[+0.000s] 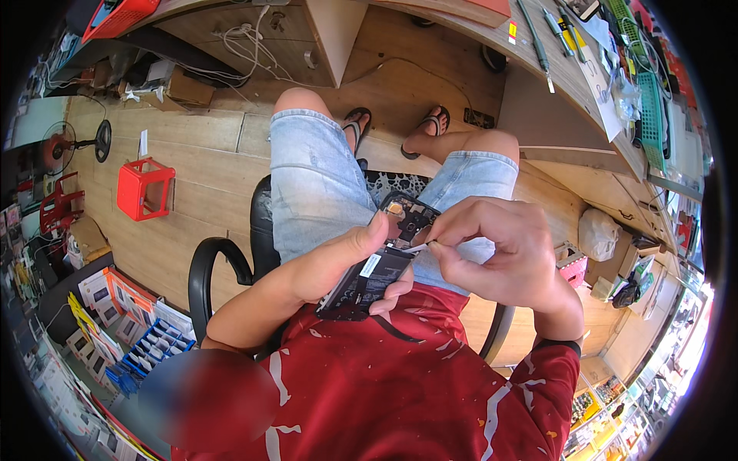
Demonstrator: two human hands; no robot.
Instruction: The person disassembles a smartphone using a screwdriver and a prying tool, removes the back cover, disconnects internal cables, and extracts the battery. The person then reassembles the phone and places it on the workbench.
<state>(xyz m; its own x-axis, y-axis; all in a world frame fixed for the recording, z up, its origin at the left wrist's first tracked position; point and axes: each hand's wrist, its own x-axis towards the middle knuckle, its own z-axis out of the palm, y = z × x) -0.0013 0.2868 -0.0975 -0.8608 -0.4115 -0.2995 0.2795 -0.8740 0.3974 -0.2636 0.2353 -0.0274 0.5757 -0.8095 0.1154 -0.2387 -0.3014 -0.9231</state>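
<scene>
An opened smartphone (390,266), its back off, lies tilted above my lap. Its black battery and the circuit parts at its far end are exposed, and a white label is stuck along the battery. My left hand (334,265) grips the phone, thumb along the left edge and fingertips showing at the lower right edge. Over the phone's right side, my right hand (503,250) pinches a thin pale strip (416,249) between thumb and forefinger. The strip's tip reaches to the top end of the battery; whether it is fixed there I cannot tell.
A wooden workbench (469,50) runs ahead and to the right, with pen-like tools (536,42) and green baskets (651,115) on it. A red stool (146,190) stands on the floor at left. The black chair armrest (211,269) is beside my left elbow.
</scene>
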